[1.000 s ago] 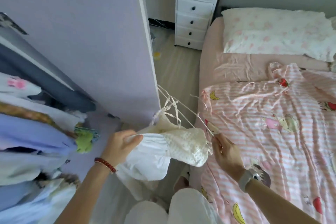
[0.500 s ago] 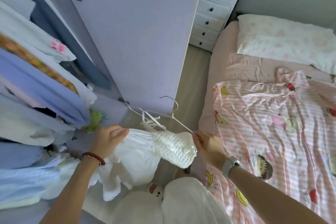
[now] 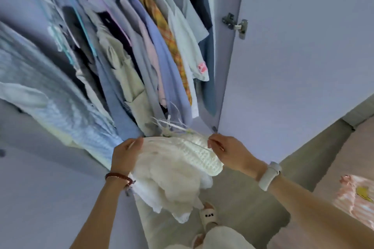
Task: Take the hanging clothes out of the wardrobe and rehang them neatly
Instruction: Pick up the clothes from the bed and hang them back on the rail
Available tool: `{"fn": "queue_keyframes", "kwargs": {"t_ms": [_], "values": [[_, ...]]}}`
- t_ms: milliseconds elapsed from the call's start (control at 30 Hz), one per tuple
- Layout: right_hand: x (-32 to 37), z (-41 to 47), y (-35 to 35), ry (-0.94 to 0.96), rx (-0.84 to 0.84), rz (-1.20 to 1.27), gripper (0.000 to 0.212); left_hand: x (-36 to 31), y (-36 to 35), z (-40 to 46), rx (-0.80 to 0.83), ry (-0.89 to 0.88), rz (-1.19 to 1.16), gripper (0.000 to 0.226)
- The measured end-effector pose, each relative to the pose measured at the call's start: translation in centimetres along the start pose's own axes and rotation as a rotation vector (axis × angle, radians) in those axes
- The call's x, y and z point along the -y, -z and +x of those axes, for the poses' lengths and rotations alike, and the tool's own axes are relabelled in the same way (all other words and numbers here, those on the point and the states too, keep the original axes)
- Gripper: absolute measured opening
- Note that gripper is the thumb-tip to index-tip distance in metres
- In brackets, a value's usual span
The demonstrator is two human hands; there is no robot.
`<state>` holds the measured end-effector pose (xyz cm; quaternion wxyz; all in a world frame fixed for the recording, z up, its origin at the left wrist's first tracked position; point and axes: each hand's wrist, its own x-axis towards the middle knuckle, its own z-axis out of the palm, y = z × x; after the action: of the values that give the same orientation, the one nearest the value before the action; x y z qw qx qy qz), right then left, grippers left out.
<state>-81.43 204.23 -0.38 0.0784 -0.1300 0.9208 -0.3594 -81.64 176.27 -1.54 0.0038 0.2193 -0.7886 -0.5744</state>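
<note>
Wardrobe (image 3: 232, 87) holds hanging clothes (image 3: 162, 50); striped quilt (image 3: 354, 198) covers the bed (image 3: 334, 159)

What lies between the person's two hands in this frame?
In the head view, the white garment spans the stretch between the left hand and the right hand, each gripping one end; its thin ties stick up above.

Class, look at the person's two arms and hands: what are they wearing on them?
Both forearms are bare, with no sleeves in view. The left wrist carries a dark red beaded bracelet. The right wrist carries a white band, like a watch or fitness tracker.
</note>
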Motion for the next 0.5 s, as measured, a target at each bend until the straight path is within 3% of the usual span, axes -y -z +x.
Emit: {"fn": "queue_keyframes", "kwargs": {"t_ms": [267,500], "values": [[9.8,11.7,1.5,0.255,0.299,0.205,0.027,-3.5,5.4,1.8,-0.451,0.092,-0.294,0.032],[18.7,16.1,0.6,0.509,0.256,0.296,0.023,-6.2,10.7,2.4,-0.648,0.056,-0.406,0.029]]}}
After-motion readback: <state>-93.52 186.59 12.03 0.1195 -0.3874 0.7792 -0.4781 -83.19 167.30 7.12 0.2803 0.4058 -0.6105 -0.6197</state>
